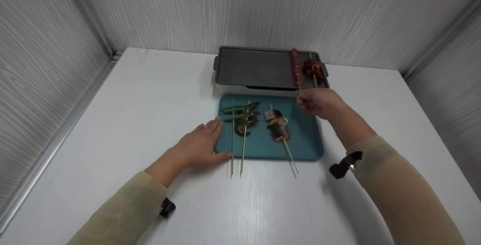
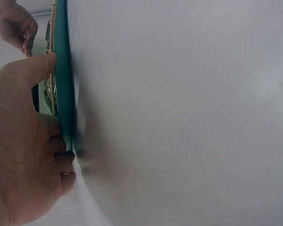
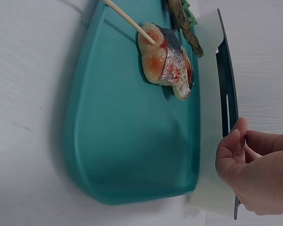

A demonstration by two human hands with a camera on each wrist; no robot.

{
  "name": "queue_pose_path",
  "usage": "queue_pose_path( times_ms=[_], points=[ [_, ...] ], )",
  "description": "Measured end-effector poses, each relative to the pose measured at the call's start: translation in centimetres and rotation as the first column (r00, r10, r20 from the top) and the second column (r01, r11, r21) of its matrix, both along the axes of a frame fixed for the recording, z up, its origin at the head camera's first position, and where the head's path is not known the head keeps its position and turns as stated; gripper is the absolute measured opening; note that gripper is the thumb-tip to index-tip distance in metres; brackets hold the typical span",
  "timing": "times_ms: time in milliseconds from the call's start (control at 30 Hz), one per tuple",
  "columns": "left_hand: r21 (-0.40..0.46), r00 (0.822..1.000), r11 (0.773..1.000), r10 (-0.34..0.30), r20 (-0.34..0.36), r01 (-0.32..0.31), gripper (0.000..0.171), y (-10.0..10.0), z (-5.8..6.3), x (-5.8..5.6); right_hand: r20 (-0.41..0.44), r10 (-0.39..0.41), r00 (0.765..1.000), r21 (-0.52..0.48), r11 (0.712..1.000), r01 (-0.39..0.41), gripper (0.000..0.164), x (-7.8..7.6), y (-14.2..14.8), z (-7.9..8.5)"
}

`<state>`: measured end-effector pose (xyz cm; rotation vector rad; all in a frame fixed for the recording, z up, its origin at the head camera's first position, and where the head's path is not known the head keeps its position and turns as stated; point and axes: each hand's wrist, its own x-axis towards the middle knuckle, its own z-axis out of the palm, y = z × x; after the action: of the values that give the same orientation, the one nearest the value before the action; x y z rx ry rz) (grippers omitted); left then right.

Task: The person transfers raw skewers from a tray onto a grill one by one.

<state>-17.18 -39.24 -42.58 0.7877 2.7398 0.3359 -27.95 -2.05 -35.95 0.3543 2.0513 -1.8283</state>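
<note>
My right hand [image 1: 318,101] pinches the stick end of a skewer of small red pieces [image 1: 296,68], which lies over the dark griddle [image 1: 255,66]. In the right wrist view the fingertips [image 3: 238,136] are close at the griddle's edge, and the skewer is hidden. Beside it on the griddle is a second skewer of thicker reddish-brown pieces [image 1: 312,69]. My left hand [image 1: 199,145] lies at the left side of the teal tray [image 1: 304,145], fingers extended, thumb at the tray's near left corner. In the left wrist view its thumb [image 2: 40,67] touches the tray's rim.
On the tray lie a skewer of fish pieces [image 1: 279,128], a skewer of dark curved pieces with fanned tails [image 1: 246,119] and one with green pieces [image 1: 231,109]. Their sticks overhang the near rim. The griddle stands behind the tray, before a grey wood-grain wall [image 1: 255,12].
</note>
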Motion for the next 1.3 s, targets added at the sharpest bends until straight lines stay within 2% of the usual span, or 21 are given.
queue_pose_path(
  times_ms=[233,400,600,733,1000,1133,1300],
  points=[
    [-0.001,1.000,1.000,-0.010,-0.001,0.010,0.101,0.1,-0.2,-0.3,0.009,-0.035,0.999,-0.007,0.999,0.035,0.035,0.4,0.0,-0.1],
    [0.002,1.000,1.000,-0.012,0.000,0.012,0.102,0.2,-0.2,-0.5,0.016,-0.020,1.000,-0.014,1.000,0.020,0.032,0.8,0.5,-0.2],
    [0.002,1.000,1.000,-0.011,0.003,0.011,0.102,0.4,-0.1,-0.7,0.017,0.024,1.000,-0.012,1.000,-0.024,0.045,2.2,1.4,-0.2],
    [0.004,1.000,1.000,-0.012,-0.002,0.012,0.102,0.4,-0.2,-0.7,0.014,0.063,0.998,0.001,0.998,-0.063,0.054,3.9,2.0,-0.1],
    [0.009,1.000,1.000,-0.013,-0.013,0.014,0.103,0.2,-0.3,-0.8,0.020,0.180,0.983,0.055,0.982,-0.181,0.056,8.6,3.4,-0.1],
    [0.002,1.000,1.000,-0.013,-0.012,0.013,0.103,0.2,-0.3,-0.8,0.049,0.239,0.970,0.077,0.967,-0.242,0.056,10.9,3.7,-0.7],
    [-0.007,1.000,1.000,-0.015,0.002,0.015,0.103,0.3,-0.2,-0.8,0.090,0.258,0.962,0.075,0.961,-0.265,0.052,13.4,3.9,-1.9]
  ],
)
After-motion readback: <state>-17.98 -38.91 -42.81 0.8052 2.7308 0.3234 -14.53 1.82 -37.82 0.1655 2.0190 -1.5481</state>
